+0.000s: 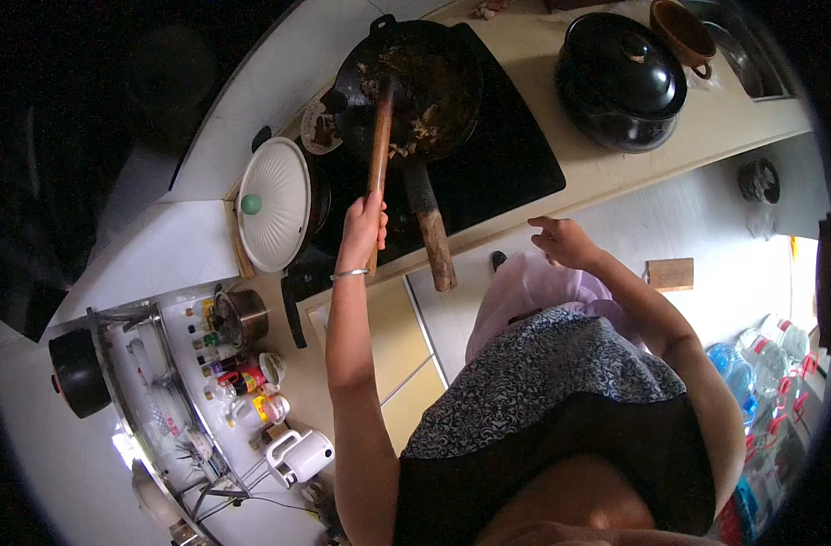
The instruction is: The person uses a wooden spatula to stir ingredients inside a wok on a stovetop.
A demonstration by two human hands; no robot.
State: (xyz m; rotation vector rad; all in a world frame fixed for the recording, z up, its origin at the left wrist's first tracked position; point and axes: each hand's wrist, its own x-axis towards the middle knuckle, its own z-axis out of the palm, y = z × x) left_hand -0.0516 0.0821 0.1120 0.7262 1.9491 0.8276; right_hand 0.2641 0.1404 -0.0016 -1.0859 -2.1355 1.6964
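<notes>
My left hand [365,228] grips the wooden handle [381,136] of a spatula or turner. The tool's head reaches into a dark wok [449,75], where it is hard to make out. Bits of pale, shredded-looking food [425,124] lie in the wok. The wok rests on a black glass cooktop [517,150], and its worn wooden handle [436,249] points towards me, just right of my left hand. My right hand [565,242] hangs in the air before the counter's front edge, holding nothing, with the index finger stretched out and other fingers loosely bent.
A white ribbed lid [275,205] with a green knob leans at left, near a small patterned dish [320,127]. A lidded black pot [623,82] and brown pot [685,34] stand right, beside a sink [746,61]. Bottles [245,379] and a white appliance [299,456] crowd the left counter.
</notes>
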